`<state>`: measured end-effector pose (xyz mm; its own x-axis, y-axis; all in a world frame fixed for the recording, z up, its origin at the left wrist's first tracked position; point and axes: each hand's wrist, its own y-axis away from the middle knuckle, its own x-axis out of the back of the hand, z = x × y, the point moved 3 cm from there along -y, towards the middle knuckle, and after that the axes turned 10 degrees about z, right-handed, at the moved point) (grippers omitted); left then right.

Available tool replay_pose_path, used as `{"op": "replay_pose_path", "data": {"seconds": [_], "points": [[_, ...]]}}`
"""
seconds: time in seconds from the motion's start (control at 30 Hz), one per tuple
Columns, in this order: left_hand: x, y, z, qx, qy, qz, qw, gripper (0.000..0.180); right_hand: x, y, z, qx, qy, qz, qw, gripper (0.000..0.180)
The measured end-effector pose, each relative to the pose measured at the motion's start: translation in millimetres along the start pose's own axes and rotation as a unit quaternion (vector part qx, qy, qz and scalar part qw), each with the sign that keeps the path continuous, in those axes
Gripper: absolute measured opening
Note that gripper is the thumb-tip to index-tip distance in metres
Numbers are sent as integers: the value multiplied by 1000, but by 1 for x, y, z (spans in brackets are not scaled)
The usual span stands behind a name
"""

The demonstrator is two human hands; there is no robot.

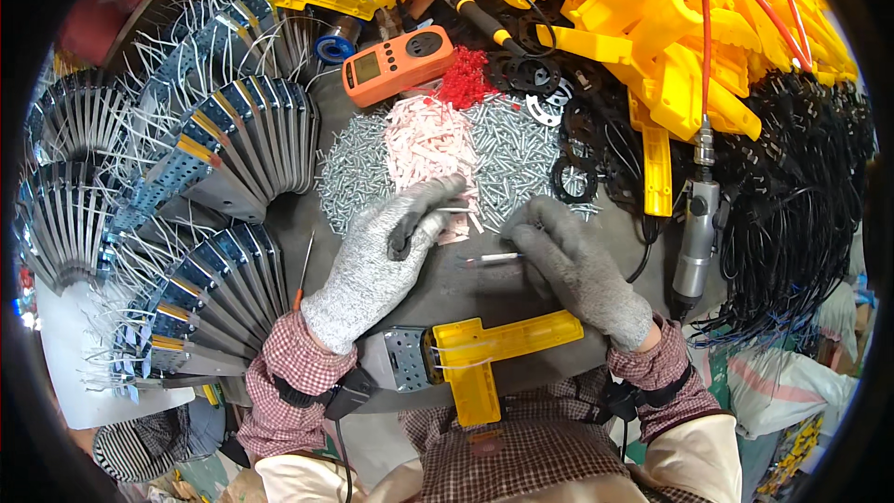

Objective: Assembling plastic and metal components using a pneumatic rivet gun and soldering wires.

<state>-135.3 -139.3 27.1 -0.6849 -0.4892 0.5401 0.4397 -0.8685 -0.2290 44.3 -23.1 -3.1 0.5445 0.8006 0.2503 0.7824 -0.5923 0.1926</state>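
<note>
Both my hands wear grey gloves. My left hand [377, 247] is at the near edge of a pile of small pale pink strips [419, 144], its thumb and forefinger pinched on one pale strip [453, 210]. To the right, my right hand [582, 265] is closed at the fingertips on a short thin white piece [494, 259] with a darker, reddish end; its exact kind is too small to tell. Nearer me lies a yellow plastic T-shaped housing half [512, 335] with pale wires across it, joined to a perforated metal plate [406, 360].
Silver screws [517, 144] flank the strips. Behind are red bits [466, 79] and an orange meter [396, 65]. Stacked metal plates with wires [251, 140] fill the left. A power screwdriver [697, 242], yellow housings [652, 28] and black cables [792, 205] crowd the right. A thin screwdriver [303, 270] lies left.
</note>
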Motion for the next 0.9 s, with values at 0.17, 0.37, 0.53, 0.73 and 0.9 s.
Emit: {"op": "replay_pose_path", "data": {"seconds": [0.17, 0.37, 0.53, 0.73, 0.9], "points": [[1, 15, -18, 3, 2, 38, 999, 17, -7, -3, -6, 140, 9, 12, 990, 27], [2, 29, -22, 90, 213, 108, 967, 15, -16, 6, -7, -43, -35, 39, 998, 17], [-2, 23, -18, 108, 287, -2, 952, 20, -10, 16, -10, -59, -11, 104, 993, 17], [8, 50, -25, 197, 229, 39, 953, 20, -24, 4, -12, 145, 149, 65, 976, 21], [0, 42, -18, 148, 206, 54, 966, 16, -16, 0, -14, 94, 153, 37, 983, 19]]}}
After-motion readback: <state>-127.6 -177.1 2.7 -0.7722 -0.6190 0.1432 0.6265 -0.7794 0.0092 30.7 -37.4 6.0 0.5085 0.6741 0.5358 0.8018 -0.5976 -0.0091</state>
